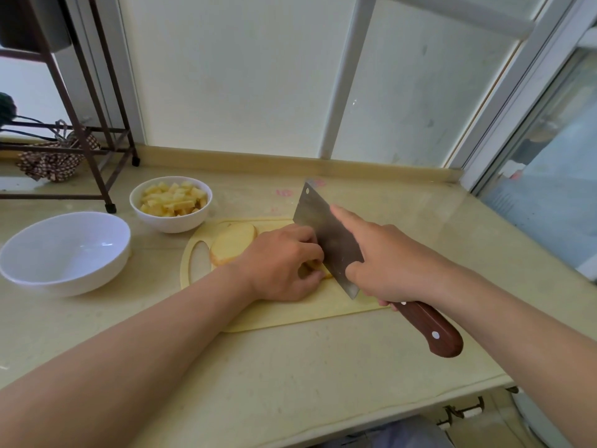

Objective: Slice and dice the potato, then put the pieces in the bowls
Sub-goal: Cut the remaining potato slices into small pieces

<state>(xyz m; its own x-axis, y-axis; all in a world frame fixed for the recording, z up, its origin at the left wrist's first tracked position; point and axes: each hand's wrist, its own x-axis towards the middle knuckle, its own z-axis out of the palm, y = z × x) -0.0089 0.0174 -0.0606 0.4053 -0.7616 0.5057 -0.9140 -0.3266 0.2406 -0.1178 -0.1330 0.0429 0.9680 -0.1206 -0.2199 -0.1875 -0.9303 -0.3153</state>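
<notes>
A pale yellow cutting board point(284, 315) lies on the counter. My left hand point(281, 263) curls over a potato piece point(318, 270) on it, mostly hiding the piece. My right hand point(384, 260) grips the brown wooden handle of a cleaver point(326, 237), forefinger stretched along the blade. The blade stands against my left knuckles, cutting into the piece. A stack of round potato slices point(231, 242) lies on the board to the left. A small white bowl point(171, 221) behind holds potato dice point(174, 198). A larger white bowl point(64, 253) stands empty at the left.
A dark metal rack point(97, 176) stands at the back left with a checked cloth point(48, 163) under it. Frosted window panes close off the back and right. The counter's front edge point(387, 405) runs below my arms.
</notes>
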